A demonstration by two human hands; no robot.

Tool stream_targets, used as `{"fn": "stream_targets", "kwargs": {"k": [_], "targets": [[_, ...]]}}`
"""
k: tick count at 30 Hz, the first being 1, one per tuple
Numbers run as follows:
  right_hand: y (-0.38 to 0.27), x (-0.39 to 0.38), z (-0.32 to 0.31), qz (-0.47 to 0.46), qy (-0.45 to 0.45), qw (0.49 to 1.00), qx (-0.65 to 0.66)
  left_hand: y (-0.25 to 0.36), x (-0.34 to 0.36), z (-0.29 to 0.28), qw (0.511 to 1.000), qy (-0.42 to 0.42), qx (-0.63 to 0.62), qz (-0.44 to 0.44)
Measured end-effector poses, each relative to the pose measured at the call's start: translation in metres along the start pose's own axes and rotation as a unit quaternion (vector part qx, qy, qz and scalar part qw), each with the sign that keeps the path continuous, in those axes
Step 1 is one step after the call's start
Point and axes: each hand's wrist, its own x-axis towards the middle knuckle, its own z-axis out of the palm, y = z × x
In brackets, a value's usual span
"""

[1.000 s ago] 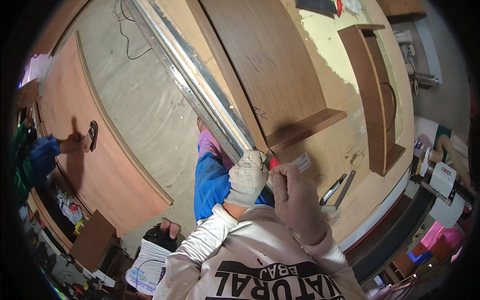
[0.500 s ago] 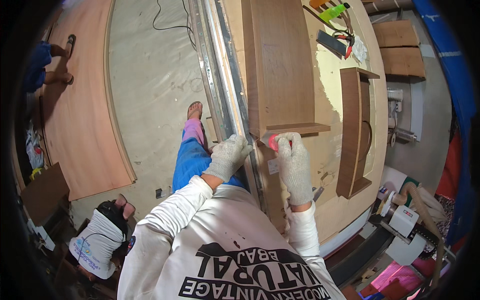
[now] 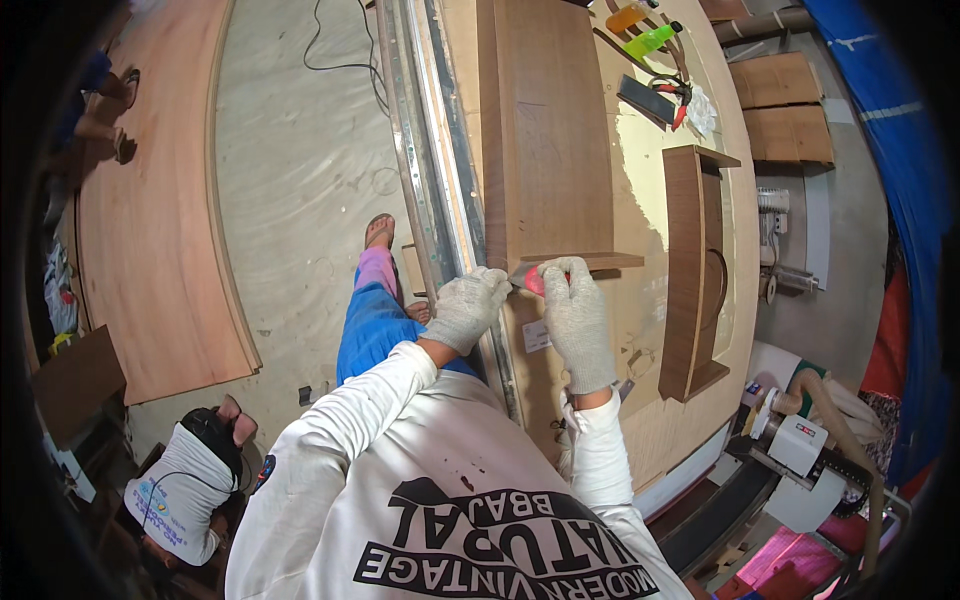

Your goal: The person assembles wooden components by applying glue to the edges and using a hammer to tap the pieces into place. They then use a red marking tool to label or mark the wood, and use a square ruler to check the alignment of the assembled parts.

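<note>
My right hand (image 3: 580,325), in a grey knit glove, grips a putty knife (image 3: 533,281) with a red handle. Its metal blade points left, at the near left corner of a long brown wood-grain cabinet piece (image 3: 557,130). That piece lies lengthwise on the workbench, with a raised left side and a low board (image 3: 590,262) across its near end. Just left of the corner, my left hand (image 3: 466,310), gloved too, has its fingers pinched together beside the blade tip. Whatever may be between those fingertips is too small to make out.
A brown drawer-like frame (image 3: 682,270) stands on the workbench (image 3: 640,425) at right. Beyond it lie red-handled pliers (image 3: 682,105), a dark block (image 3: 646,100) and a green bottle (image 3: 652,40). A metal rail (image 3: 440,150) edges the bench. Another person (image 3: 190,485) crouches at lower left.
The view has shifted slightly, so the bench things sit further left. The putty knife's blade now reaches closer to my left fingertips at the cabinet piece's corner.
</note>
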Motion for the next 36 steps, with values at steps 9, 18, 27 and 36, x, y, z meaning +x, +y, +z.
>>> {"fn": "stream_targets", "kwargs": {"k": [9, 18, 27, 36], "targets": [[-0.003, 0.004, 0.001, 0.048, -0.005, 0.998, 0.048, 0.000, -0.002, 0.004, 0.995, 0.084, 0.008, 0.056], [-0.001, -0.002, 0.007, -0.052, 0.036, 0.997, 0.037, 0.005, -0.002, -0.002, 0.997, 0.063, 0.025, 0.025], [0.009, -0.004, 0.014, 0.005, 0.033, 0.994, 0.106, 0.032, 0.001, -0.032, 0.987, 0.054, 0.003, 0.152], [0.017, -0.004, 0.013, -0.065, 0.037, 0.997, -0.033, 0.050, 0.043, -0.015, 0.937, 0.110, -0.061, 0.327]]}}
